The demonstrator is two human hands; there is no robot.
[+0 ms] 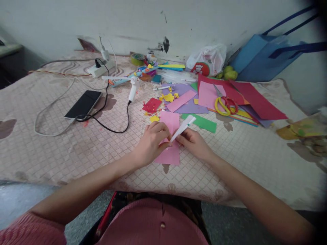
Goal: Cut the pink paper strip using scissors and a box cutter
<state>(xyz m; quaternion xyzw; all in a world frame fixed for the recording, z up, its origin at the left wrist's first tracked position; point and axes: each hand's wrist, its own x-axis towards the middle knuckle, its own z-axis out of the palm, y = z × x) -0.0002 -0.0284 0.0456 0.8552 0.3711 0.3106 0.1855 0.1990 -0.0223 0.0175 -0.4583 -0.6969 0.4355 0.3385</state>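
"White piece (184, 126)?"
"Slanted over the pink sheet (170, 119). Right hand (192, 141) pinches it; left hand (154, 141) curled at its lower tip, grip hidden, can't tell."
"Around the sheet?"
"Green strip (203, 124) just right. Yellowish bag (301, 128) farther right, cut off by frame, contents blurred."

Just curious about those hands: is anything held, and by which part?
A slim white piece, held by its lower, narrow part in the right hand; the left hand is at that end, its grip unclear.
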